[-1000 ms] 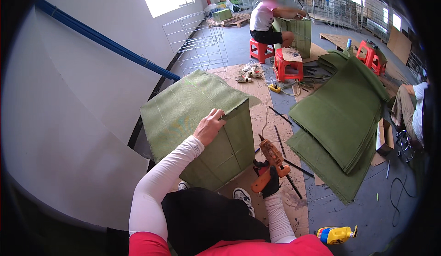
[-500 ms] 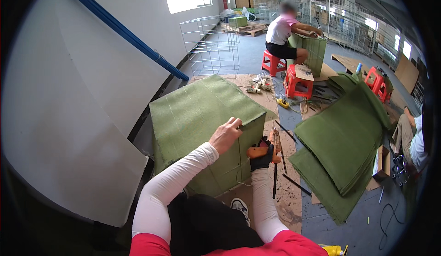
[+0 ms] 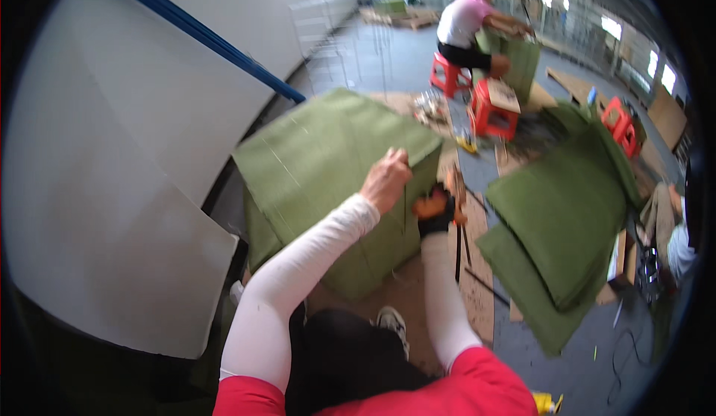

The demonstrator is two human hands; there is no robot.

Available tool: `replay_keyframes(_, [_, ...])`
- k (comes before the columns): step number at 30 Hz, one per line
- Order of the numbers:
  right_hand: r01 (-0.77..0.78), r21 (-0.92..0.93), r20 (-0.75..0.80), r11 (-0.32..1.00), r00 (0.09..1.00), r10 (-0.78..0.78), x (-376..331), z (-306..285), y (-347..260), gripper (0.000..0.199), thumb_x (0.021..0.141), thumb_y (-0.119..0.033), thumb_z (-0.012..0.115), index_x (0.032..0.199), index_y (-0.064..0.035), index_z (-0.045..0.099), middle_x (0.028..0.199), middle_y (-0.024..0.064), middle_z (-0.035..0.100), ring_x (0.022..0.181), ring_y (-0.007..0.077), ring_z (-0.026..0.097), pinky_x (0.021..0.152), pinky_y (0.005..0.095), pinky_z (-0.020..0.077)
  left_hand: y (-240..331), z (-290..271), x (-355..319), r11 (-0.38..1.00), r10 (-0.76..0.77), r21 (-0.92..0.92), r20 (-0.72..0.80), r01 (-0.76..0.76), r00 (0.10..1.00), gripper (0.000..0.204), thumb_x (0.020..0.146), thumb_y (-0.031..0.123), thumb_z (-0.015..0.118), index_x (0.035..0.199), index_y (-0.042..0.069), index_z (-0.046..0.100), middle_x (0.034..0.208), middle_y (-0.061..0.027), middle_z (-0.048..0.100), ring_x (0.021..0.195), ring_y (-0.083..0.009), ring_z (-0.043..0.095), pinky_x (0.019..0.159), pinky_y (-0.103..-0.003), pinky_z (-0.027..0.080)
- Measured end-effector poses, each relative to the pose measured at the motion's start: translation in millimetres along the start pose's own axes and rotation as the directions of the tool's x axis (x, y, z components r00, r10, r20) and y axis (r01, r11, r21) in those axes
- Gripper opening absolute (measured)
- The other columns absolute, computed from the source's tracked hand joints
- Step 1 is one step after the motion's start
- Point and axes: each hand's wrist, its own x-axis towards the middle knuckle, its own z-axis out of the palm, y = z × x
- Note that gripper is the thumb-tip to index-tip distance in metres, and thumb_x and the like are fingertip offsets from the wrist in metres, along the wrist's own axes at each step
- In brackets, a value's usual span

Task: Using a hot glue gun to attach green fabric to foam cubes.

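A box-shaped frame covered in green fabric stands before me on the floor. My left hand is bare and closed, its fingertips pinching the fabric cover at the top edge on the box's right side. Beside that same side, lower and to the right, my right hand wears a black glove. It is wrapped round an orange glue gun, whose nose points up and away from me. Motion blurs the glue gun's tip and the seam beside it.
Green fabric sheets lie piled at the right. Black strips lie on the cardboard. A co-worker sits on a red stool at another green box; another red stool stands nearer. A white panel is at left.
The view has shifted and blurred. The box looks turned and tipped, its near lower corner showing more. Both hands stay at its right side, keeping their holds.
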Motion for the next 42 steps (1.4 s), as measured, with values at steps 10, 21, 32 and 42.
replay_keyframes(10, [0.088,-0.138,-0.319,0.986,0.939,-0.129,-48,-39,-51,0.034,0.085,-0.051,0.049,0.104,-0.0231,0.051,0.092,-0.0018,0.053,0.084,0.0175,0.053,0.077,0.0376,0.0457,-8,13,22,0.992,-0.113,-0.05,0.011,0.114,0.994,0.015,0.071,-0.002,0.057,0.077,0.006,0.068,0.091,-0.0085,0.053,0.094,-0.0255,0.053,0.079,-0.033,0.047])
replay_keyframes(21, [0.005,-0.113,-0.324,0.994,0.945,-0.042,-153,-47,-85,0.039,0.082,-0.049,0.058,0.107,-0.0217,0.046,0.091,0.0007,0.051,0.083,0.0201,0.053,0.075,0.0409,0.0473,-17,-25,40,0.973,-0.189,-0.121,0.082,0.198,0.978,0.039,0.088,0.029,0.052,0.123,0.01,0.053,0.133,-0.008,0.045,0.123,-0.0237,0.041,0.099,-0.035,0.036])
replay_keyframes(32, [0.007,-0.242,-0.554,0.97,0.82,-0.144,-177,-40,-99,0.036,0.08,-0.049,0.06,0.102,-0.0225,0.048,0.087,-0.0017,0.05,0.079,0.0179,0.052,0.072,0.0393,0.0469,-16,45,50,0.851,-0.069,0.522,0.212,-0.053,0.975,0.063,0.09,0.044,0.043,0.14,0.01,0.024,0.14,-0.0131,0.034,0.132,-0.0273,0.028,0.107,-0.042,0.026])
replay_keyframes(42, [-0.016,-0.11,-0.346,0.994,0.938,-0.024,-194,-18,-64,0.036,0.087,-0.043,0.054,0.114,-0.0198,0.048,0.101,0.0013,0.053,0.089,0.0192,0.055,0.079,0.0379,0.0482,-4,-74,-39,0.877,-0.043,0.48,0.139,-0.029,0.989,0.07,0.088,0.043,0.048,0.141,0.006,0.02,0.143,-0.0122,0.029,0.135,-0.0267,0.021,0.109,-0.042,0.018])
